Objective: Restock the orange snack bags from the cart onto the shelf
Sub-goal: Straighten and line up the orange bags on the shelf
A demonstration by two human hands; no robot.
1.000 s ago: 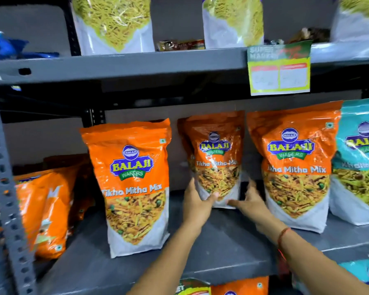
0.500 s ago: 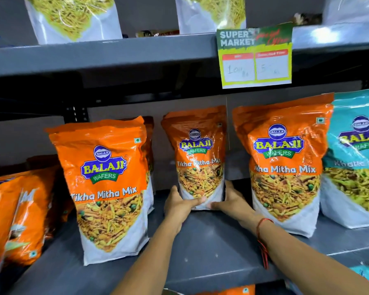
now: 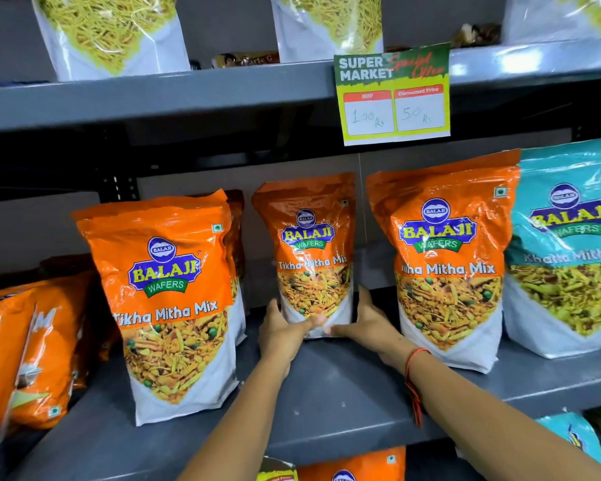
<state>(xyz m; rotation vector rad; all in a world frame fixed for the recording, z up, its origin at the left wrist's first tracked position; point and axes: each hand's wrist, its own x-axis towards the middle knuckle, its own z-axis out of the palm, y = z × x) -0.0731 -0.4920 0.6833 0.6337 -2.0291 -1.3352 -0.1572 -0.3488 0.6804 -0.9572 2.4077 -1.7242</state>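
Orange snack bag (image 3: 311, 258), upright on grey shelf (image 3: 327, 394), base clasped between left hand (image 3: 281, 333) and right hand (image 3: 365, 322); should be squared level with neighbouring fronts before release.

Glossy plastic on matt metal

Your orange snack bags (image 3: 312, 251) are shiny, crinkled plastic film; the shelf (image 3: 327, 394) looks like smooth, matt grey-painted metal; the price sign (image 3: 392, 95) seems to be paper.

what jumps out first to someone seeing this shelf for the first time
Bright orange bags stand in a row on the grey shelf, and both hands, left and right, clasp the base of the middle bag, set further back. A green and yellow price sign hangs from the shelf above, and a teal bag stands at far right.
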